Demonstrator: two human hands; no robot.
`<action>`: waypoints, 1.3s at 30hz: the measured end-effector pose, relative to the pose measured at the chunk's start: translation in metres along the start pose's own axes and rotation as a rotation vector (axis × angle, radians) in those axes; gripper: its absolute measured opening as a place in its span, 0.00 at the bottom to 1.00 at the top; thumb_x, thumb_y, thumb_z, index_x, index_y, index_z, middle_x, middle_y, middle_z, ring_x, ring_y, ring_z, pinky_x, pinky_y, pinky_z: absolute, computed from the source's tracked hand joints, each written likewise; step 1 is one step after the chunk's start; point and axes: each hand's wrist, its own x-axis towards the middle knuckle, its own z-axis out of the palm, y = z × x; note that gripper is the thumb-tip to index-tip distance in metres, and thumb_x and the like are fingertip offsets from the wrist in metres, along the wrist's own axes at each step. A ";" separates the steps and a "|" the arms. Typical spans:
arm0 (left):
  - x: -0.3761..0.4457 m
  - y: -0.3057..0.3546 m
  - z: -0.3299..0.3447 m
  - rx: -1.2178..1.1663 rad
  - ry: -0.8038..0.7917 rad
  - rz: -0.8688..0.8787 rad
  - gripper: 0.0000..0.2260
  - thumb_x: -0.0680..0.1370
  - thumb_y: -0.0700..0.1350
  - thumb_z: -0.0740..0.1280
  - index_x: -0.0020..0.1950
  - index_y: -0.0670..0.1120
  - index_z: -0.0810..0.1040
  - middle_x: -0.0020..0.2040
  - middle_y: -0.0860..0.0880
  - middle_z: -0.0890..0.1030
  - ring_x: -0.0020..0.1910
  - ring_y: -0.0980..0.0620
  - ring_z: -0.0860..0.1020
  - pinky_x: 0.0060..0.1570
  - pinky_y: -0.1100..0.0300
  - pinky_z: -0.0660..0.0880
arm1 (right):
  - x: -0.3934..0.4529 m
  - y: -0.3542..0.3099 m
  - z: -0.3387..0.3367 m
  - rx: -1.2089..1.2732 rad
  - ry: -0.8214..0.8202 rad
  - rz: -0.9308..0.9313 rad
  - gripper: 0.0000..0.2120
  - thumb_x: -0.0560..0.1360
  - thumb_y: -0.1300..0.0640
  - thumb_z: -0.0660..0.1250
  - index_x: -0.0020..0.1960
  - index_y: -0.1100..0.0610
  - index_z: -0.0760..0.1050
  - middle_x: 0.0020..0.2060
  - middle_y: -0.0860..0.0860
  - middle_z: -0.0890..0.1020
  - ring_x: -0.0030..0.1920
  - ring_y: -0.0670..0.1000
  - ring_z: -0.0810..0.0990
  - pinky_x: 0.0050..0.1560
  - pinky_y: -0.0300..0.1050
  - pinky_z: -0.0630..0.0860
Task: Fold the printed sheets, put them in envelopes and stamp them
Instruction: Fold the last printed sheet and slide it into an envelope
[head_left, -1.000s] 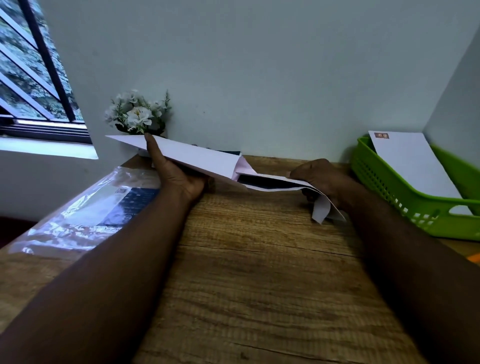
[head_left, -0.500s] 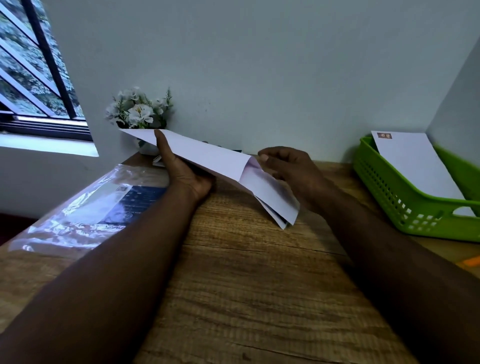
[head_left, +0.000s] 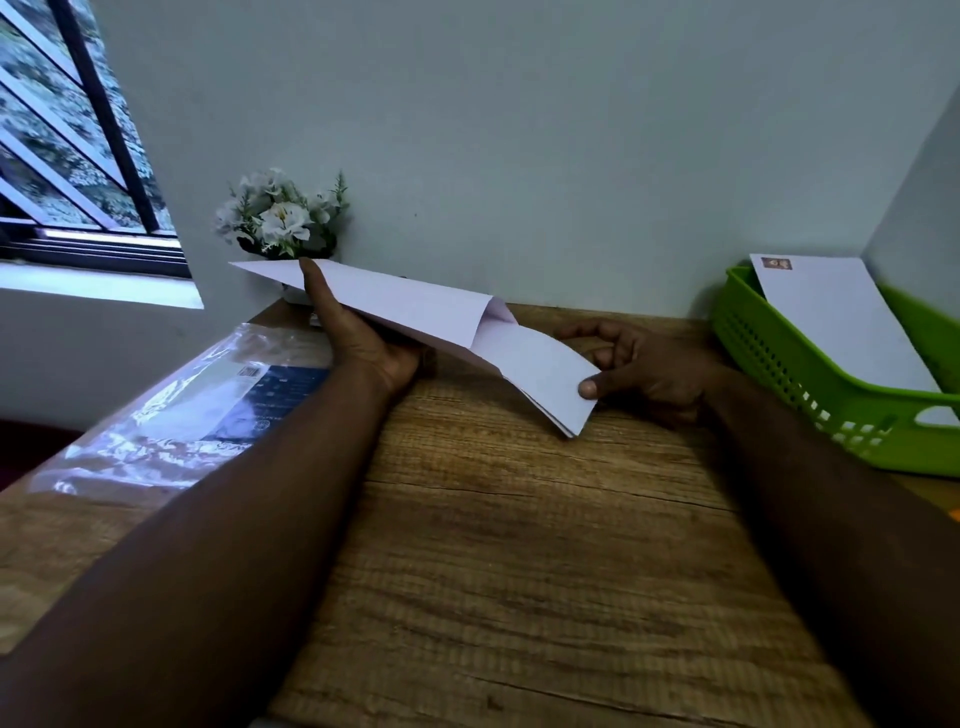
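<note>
Left hand (head_left: 363, 343) grips the envelope (head_left: 395, 306) from underneath, thumb laid along its top face, and holds it up off the table (head_left: 519, 545), tilted so the far left corner is high and the open end dips toward the right. The folded sheet (head_left: 540, 374) sticks out of that open end, partly in and partly out, with its lower corner near the table, can't tell if it's actually touching. Right hand (head_left: 649, 374) pinches the sheet's outer edge, thumb on top, fingers curled behind.

Off to the right there's a green basket (head_left: 810, 384) with a stamped envelope (head_left: 841, 322) leaning inside it. On the left side of the table sits a clear plastic pack (head_left: 171, 415) with something dark blue in it. White flowers (head_left: 283, 218) are against the wall behind the envelope.
</note>
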 end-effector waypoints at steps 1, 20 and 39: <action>0.000 -0.001 0.000 0.003 -0.005 0.004 0.30 0.67 0.72 0.64 0.51 0.47 0.75 0.42 0.45 0.79 0.43 0.44 0.79 0.53 0.46 0.77 | 0.002 0.002 0.003 0.047 0.047 -0.029 0.31 0.65 0.73 0.70 0.65 0.57 0.70 0.46 0.58 0.82 0.50 0.57 0.81 0.47 0.48 0.79; -0.005 -0.015 0.009 0.024 -0.103 -0.071 0.31 0.69 0.72 0.63 0.56 0.47 0.73 0.44 0.42 0.76 0.47 0.41 0.77 0.58 0.41 0.74 | 0.019 0.006 0.048 -0.672 0.591 -0.484 0.32 0.63 0.57 0.79 0.61 0.41 0.69 0.52 0.42 0.74 0.40 0.40 0.73 0.39 0.29 0.72; -0.017 -0.039 0.027 1.062 -0.045 0.129 0.45 0.76 0.47 0.71 0.78 0.52 0.39 0.75 0.45 0.63 0.69 0.48 0.68 0.66 0.51 0.69 | 0.014 0.006 0.055 -1.588 -0.078 -0.239 0.38 0.68 0.24 0.55 0.72 0.43 0.63 0.72 0.44 0.67 0.72 0.45 0.63 0.73 0.54 0.53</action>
